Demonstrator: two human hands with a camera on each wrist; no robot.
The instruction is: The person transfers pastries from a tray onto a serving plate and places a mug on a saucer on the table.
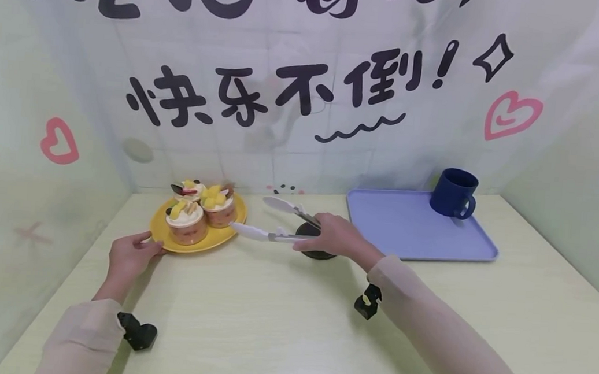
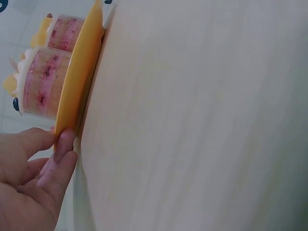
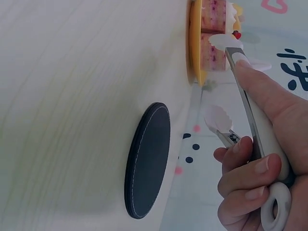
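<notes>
On the left of the table stands a yellow plate (image 1: 228, 237) bearing three dessert cups (image 1: 186, 222) of layered pink cake, topped with cream and fruit. My left hand (image 1: 130, 256) pinches the plate's near left rim, thumb above and fingers beneath, as the left wrist view shows. My right hand (image 1: 340, 236) grips a pair of tongs (image 1: 296, 239) with white tips. The tongs' arms are spread apart, tips pointing left toward the cups, with nothing between them. Beneath the right hand lies a round black coaster (image 3: 149, 161) with stitched edging, partly hidden in the head view.
A lavender tray (image 1: 396, 223) lies at the back right. On its far right corner stands a dark blue mug (image 1: 453, 192), handle to the right. Behind the table hangs a printed sheet (image 1: 281, 151) with black characters, and similar sheets flank both sides.
</notes>
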